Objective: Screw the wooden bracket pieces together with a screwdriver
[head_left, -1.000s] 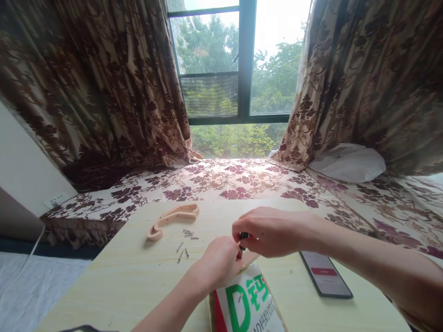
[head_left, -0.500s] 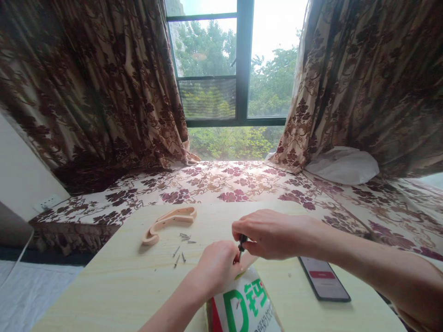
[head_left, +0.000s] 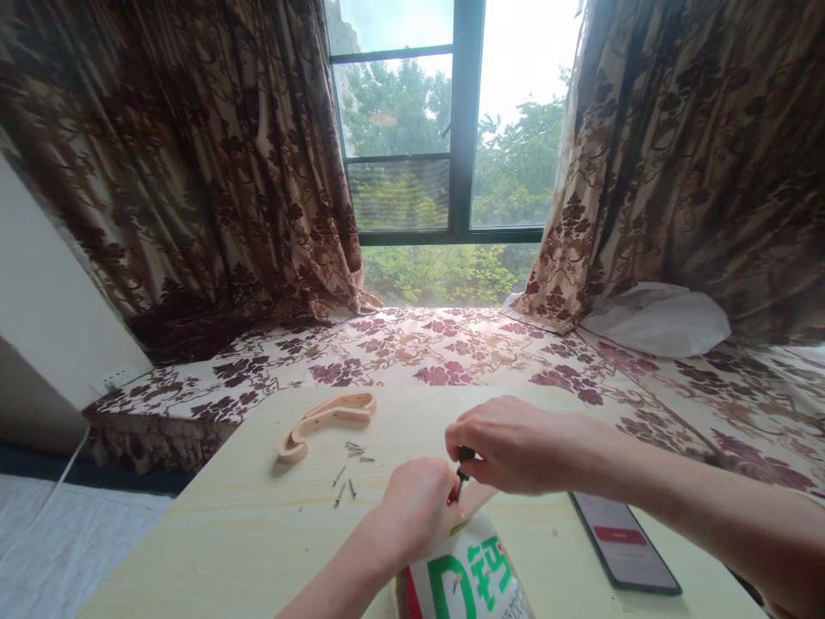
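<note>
My right hand [head_left: 516,443] is closed around the black handle of a screwdriver [head_left: 465,454], its shaft pointing steeply down. Close to the tip, my left hand [head_left: 418,503] is closed, thumb and fingers bent around the end of a pale wooden piece [head_left: 477,497]. Most of that piece is hidden by both hands, and the screwdriver's tip is hidden at my left fingers. Under the left hand lies a plastic pack [head_left: 473,572] with green lettering. Several loose screws [head_left: 345,481] are scattered left of my left hand. Behind them rests a curved wooden part [head_left: 326,419] with small holes.
A phone [head_left: 625,542] with a lit screen lies right of the pack on the pale wooden table [head_left: 245,524]. Beyond the table is a ledge with a floral cover [head_left: 400,352], with a white plastic bag [head_left: 661,318] at right. Patterned curtains [head_left: 258,172] flank the window.
The whole view has shifted, so everything appears slightly farther right and lower. Both hands keep their grips, with the screwdriver at the same spot by the left fingers.
</note>
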`<state>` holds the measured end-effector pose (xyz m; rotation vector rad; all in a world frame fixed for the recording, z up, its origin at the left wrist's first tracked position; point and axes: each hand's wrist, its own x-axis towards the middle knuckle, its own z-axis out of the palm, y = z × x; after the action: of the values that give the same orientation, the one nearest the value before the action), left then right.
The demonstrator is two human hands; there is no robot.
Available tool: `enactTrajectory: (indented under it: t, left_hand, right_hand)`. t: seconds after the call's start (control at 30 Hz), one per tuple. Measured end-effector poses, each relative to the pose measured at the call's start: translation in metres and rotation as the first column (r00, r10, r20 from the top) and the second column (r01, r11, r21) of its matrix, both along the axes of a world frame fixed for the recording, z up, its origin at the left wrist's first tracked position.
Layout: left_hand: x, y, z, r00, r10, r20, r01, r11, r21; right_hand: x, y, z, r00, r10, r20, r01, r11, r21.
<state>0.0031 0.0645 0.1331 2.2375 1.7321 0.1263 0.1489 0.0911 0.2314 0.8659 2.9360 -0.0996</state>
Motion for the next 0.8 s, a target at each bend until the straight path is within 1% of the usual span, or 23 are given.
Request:
enactTrajectory:
  t: [0.17,0.37,0.57,0.63,0.73,0.8]
  left_hand:
    - [0.0005,-0.0033,0.0037,1.0,0.014,-0.002,-0.014,1.0,-0.005]
    - [0.0011,-0.005,0.0069,0.999,0.042,-0.004,-0.042,0.999,-0.022]
    - [0.0017,-0.0042,0.0049,0.999,0.054,0.0,-0.054,0.998,-0.023]
    - [0.0021,-0.0043,0.0042,0.998,0.061,-0.004,-0.061,0.998,-0.022]
    - [0.0024,-0.0045,0.0037,0.997,0.07,-0.011,-0.07,0.997,-0.021]
    - [0.0023,-0.0046,0.0032,0.997,0.074,-0.013,-0.074,0.997,-0.019]
  right_hand:
    - [-0.0029,-0.0002,-0.0005,0.996,-0.083,0.031,0.081,0.995,0.063]
    - [-0.0051,-0.0032,0.0024,0.999,-0.032,0.023,0.032,0.999,0.008]
    - [-0.0082,-0.0053,0.0058,0.99,-0.114,0.079,0.109,0.992,0.059]
    - [-0.0079,-0.0045,0.007,0.993,-0.1,0.063,0.097,0.995,0.039]
    - [-0.0069,-0.0029,0.0071,0.999,-0.046,0.022,0.047,0.999,-0.01]
    - [-0.0068,-0.0021,0.0057,0.999,-0.036,0.012,0.036,0.999,-0.016]
